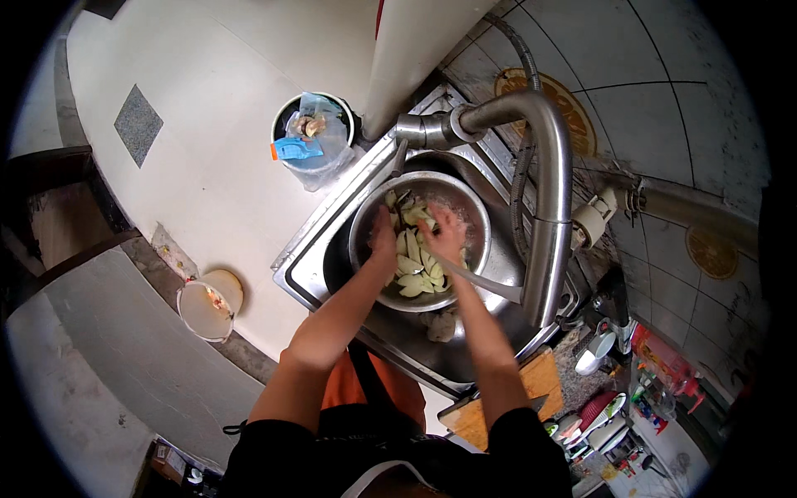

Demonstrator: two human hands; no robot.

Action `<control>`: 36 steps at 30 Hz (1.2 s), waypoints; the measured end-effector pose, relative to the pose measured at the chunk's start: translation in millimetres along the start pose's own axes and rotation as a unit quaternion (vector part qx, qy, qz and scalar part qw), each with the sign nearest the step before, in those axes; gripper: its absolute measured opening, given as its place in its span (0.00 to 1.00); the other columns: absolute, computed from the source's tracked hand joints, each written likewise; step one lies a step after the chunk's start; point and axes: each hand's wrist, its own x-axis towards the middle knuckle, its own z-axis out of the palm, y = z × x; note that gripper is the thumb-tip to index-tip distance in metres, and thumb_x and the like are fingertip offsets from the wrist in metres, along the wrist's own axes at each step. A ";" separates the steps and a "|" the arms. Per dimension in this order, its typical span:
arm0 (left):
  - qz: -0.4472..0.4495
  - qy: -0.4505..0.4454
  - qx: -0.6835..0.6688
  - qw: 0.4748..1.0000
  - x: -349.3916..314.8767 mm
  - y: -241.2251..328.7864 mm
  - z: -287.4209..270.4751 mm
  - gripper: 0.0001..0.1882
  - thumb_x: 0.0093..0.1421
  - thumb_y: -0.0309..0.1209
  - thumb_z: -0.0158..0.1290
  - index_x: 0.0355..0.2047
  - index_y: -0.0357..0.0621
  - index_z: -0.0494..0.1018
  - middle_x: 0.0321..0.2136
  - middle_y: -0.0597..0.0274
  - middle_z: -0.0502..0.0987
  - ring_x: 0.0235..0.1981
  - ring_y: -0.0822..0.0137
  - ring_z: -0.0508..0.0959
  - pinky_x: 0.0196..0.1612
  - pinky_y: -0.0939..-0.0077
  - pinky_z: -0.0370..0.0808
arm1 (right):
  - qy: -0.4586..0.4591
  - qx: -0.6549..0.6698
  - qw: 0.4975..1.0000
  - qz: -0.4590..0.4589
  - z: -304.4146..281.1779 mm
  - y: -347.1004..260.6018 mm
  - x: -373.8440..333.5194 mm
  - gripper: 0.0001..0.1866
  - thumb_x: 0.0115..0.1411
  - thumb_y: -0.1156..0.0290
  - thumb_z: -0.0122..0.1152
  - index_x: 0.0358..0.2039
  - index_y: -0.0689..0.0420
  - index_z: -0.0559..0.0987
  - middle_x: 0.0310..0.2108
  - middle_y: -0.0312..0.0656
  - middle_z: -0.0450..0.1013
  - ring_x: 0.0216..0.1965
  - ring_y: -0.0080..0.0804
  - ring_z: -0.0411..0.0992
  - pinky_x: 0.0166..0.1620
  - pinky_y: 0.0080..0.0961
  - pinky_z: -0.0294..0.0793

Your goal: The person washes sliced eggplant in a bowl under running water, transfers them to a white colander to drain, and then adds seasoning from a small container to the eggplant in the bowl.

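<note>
Closest in, below both forearms, a wooden cutting board (pixel 531 390) lies on the surface just right of the right elbow, with a cluster of bowls and dishes (pixel 602 415) further right of it. Ahead of that, both hands are down inside a round steel bowl (pixel 378 274) that sits in the steel sink (pixel 315 249). The left hand (pixel 383 235) rests at the bowl's left side with its fingers curled down among pale vegetable wedges (pixel 413 270); whether it actually grips any piece cannot be told. The right hand (pixel 442 232) lies beside it toward the bowl's middle, fingers spread and open over the pieces, closed on nothing that shows. The step in hand looks like washing or tossing the cut pieces in the bowl; the next move probably calls for turning the pile over so the lower wedges come up, keeping both hands inside the rim so nothing spills into the sink. The wedges are long, tapered slices; most lie with their long axes running roughly from the person toward the far rim, fanned a little, pointed ends away from the wrists. Past the hands and to their right, a curved steel faucet (pixel 548 183) arches over the bowl. Further left and beyond the left hand, a bin lined with a plastic bag (pixel 314 133) stands on the floor.
</note>
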 end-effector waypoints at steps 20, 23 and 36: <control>0.318 -0.027 0.876 0.362 -63.3 20.3 13.0 0.67 0.19 0.43 0.67 0.59 0.66 0.36 0.59 0.51 0.30 0.59 0.44 0.34 0.57 0.48 0.37 | -0.291 -0.212 0.932 -0.033 -28.6 -15.9 -50.2 0.61 0.27 0.45 0.68 0.59 0.39 0.41 0.59 0.56 0.30 0.57 0.66 0.30 0.54 0.57 0.37; 0.309 -0.057 0.883 0.348 -25.8 19.7 13.3 0.58 0.26 0.39 0.65 0.58 0.69 0.42 0.59 0.61 0.40 0.58 0.49 0.42 0.56 0.51 0.45 | -0.214 -0.237 0.946 -0.050 -5.4 11.7 -39.5 0.46 0.37 0.55 0.64 0.57 0.41 0.51 0.56 0.49 0.44 0.54 0.59 0.41 0.51 0.52 0.47; 0.266 -0.044 0.890 0.367 -91.5 38.0 20.5 0.57 0.32 0.38 0.63 0.58 0.66 0.36 0.58 0.48 0.33 0.57 0.39 0.41 0.52 0.47 0.52 | -0.245 -0.222 0.943 -0.039 -72.0 -33.5 -38.2 0.57 0.27 0.64 0.72 0.58 0.46 0.47 0.58 0.52 0.41 0.54 0.59 0.48 0.52 0.50 0.50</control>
